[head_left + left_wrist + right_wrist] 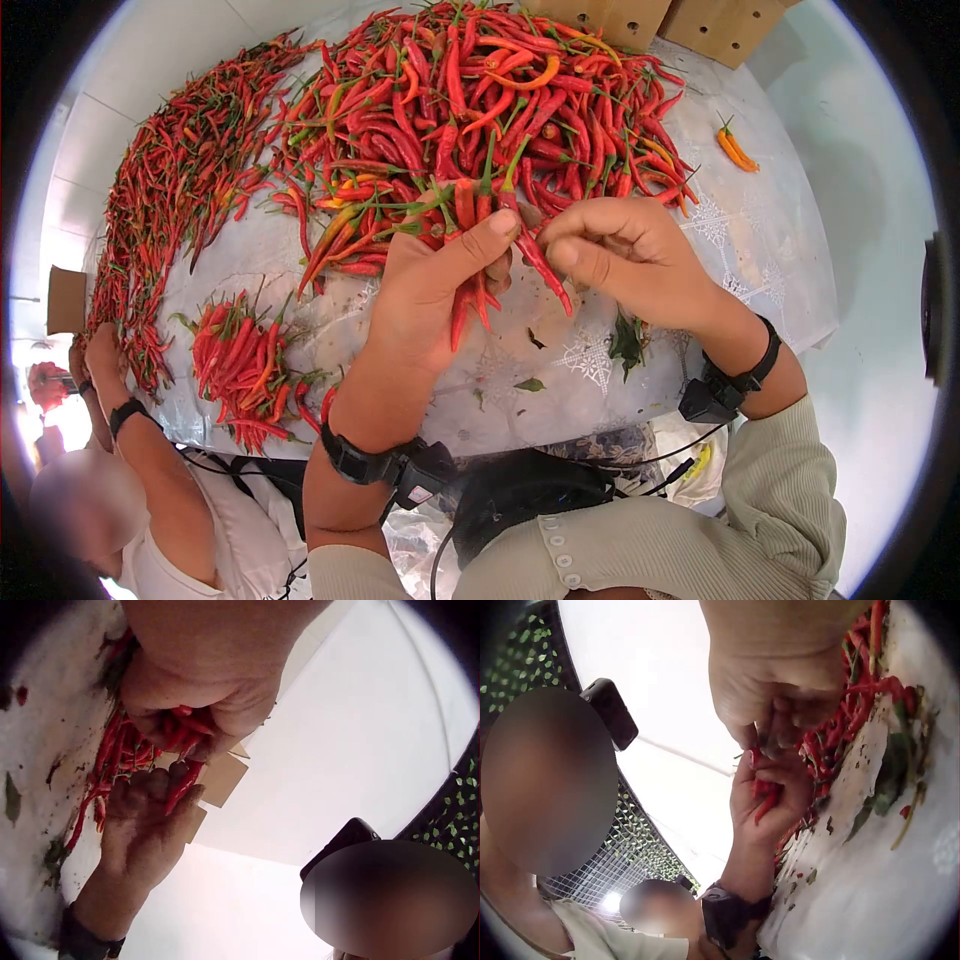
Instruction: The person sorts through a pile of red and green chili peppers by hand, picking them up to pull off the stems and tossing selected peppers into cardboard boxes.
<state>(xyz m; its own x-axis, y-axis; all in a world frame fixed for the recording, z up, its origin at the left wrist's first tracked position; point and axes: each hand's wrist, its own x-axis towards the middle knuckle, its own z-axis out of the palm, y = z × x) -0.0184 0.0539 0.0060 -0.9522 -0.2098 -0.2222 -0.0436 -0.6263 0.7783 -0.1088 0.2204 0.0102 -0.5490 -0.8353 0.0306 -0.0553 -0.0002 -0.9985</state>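
Note:
My left hand (425,275) grips a small bunch of red chili peppers (465,205), green stems up, thumb across the front. One long red chili (541,266) slants out of the bunch toward the right hand. My right hand (640,262) is beside it, fingers bent, with thumb and fingertips right at this chili; I cannot tell whether they pinch it. In the left wrist view the chili (184,789) overlaps the right palm. In the right wrist view, red chilies (765,801) show in the left palm below the right fingertips.
A large heap of red chilies (440,100) lies behind my hands, another pile (190,150) at left. A smaller sorted bunch (240,360) sits front left. Orange chilies (737,150), leaves (628,342) and cardboard boxes (720,30) are also there. Another person's arm (150,450) reaches in at left.

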